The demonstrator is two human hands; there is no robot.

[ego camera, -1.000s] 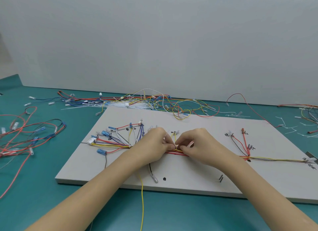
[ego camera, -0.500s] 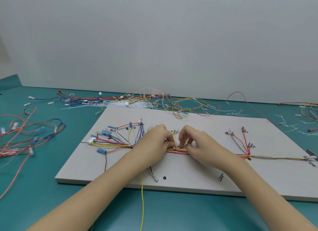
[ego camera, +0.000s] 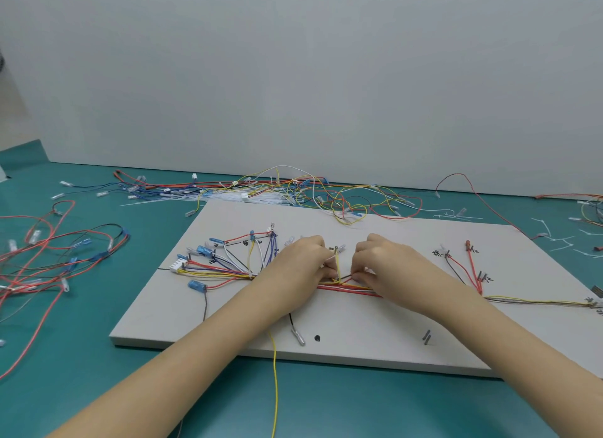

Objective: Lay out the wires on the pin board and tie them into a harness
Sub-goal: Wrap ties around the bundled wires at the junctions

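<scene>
A pale grey pin board (ego camera: 359, 339) lies flat on the teal table. A bundle of red, yellow and black wires (ego camera: 346, 287) runs across its middle, fanning out to blue terminals and a white connector (ego camera: 177, 265) at the left and branching at the right (ego camera: 470, 271). My left hand (ego camera: 301, 263) and my right hand (ego camera: 381, 263) sit side by side over the bundle's middle, fingers curled. Both pinch at the wires, and a thin white tie strip (ego camera: 329, 259) shows between them beside an upright yellow wire (ego camera: 337, 264).
Loose wires lie heaped behind the board (ego camera: 293, 192) and at the left of the table (ego camera: 49, 258). White cable ties (ego camera: 554, 238) are scattered at the right. A yellow wire (ego camera: 275, 388) hangs over the board's front edge. Two pins (ego camera: 426, 336) stand near the front.
My hands have drawn slightly apart over the bundle, the right one shifting right. The yellow wire and white strip between them now show more plainly.
</scene>
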